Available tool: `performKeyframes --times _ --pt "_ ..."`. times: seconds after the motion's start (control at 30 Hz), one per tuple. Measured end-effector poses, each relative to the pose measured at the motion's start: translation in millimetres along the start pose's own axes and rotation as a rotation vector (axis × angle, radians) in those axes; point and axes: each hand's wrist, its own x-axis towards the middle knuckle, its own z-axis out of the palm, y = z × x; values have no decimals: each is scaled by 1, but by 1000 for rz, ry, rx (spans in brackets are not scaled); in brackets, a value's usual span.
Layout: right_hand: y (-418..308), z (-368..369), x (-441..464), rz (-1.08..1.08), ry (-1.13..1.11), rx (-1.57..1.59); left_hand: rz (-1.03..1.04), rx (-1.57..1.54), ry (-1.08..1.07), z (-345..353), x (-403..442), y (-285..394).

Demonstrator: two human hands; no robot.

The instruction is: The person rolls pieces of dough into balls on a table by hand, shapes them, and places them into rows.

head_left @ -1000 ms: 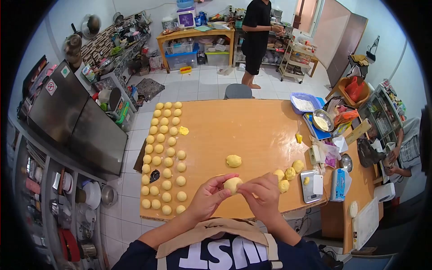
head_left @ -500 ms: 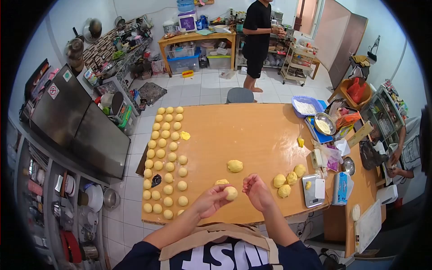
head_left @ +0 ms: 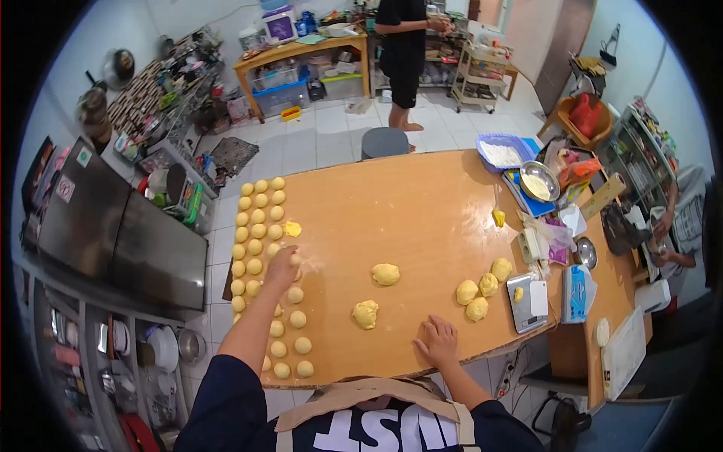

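Main risk, my read: the left hand (head_left: 282,268) is over the right-hand edge of the rows of smooth balls (head_left: 257,230), so a wrist or forearm dragged low could dent or roll some; the forearm passes right above them. Left fingers bent down at 1 pale ball (head_left: 296,260); ball is by the fingertips at the edge of the rows, but can't tell if it's gripped or resting on the table (head_left: 422,203). Squeezing could flatten it; set too close, it could stick to a neighbour. Right hand (head_left: 438,341) holds nothing, fingers spread, lying at the near table edge. Balls near that edge could roll off if knocked. Materials: balls look like soft yellow dough, round, smooth, matte. 2 rough lumps (head_left: 385,274) mid-table are bumpy, uneven; 4 more lumps (head_left: 477,309) sit clustered by the scale (head_left: 521,322), creased, probably tacky. Yellow scrap (head_left: 292,228) beside the rows is flat, ragged, and the hand could brush it. Tabletop is hard, smooth, wood-coloured, slightly shiny.
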Motion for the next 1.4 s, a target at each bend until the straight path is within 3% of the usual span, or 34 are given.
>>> performKeyframes --times 0.1,0.2,0.37,0.43,0.53,0.63,0.73,0.83,0.9,0.97,1.03,1.13,1.23,1.4 --pt "0 -1 3 13 -10 -42 -27 52 -16 7 24 -23" --pt "-2 -2 2 35 -19 -58 105 109 2 24 39 -54" --pt "-3 -2 4 54 -31 -60 10 133 -122 39 43 -66" --pt "0 -1 4 60 -46 -43 60 285 -110 29 41 -49" --pt "0 -1 4 62 -67 -69 -136 405 -90 15 36 -23" --pt "-1 0 5 51 -44 -61 -120 486 -209 14 37 -32" --pt "-3 -4 8 73 -85 -71 -52 424 72 24 26 -34" --pt "-2 -5 10 78 -113 -84 -46 278 205 48 12 -28" --pt "-1 -4 12 46 -96 -88 7 115 168 71 -17 -10" --pt "0 -4 11 30 -89 -73 109 124 -42 75 -68 19" --pt "1 -3 12 23 -98 -43 123 314 -216 69 -114 58" --pt "-3 1 24 147 -158 12 54 356 -259 68 -166 66" --pt "-7 30 73 -32 52 177 -17 452 -564 67 -196 80" --pt "-55 30 183 -312 97 172 -58 420 -463 87 -243 88"
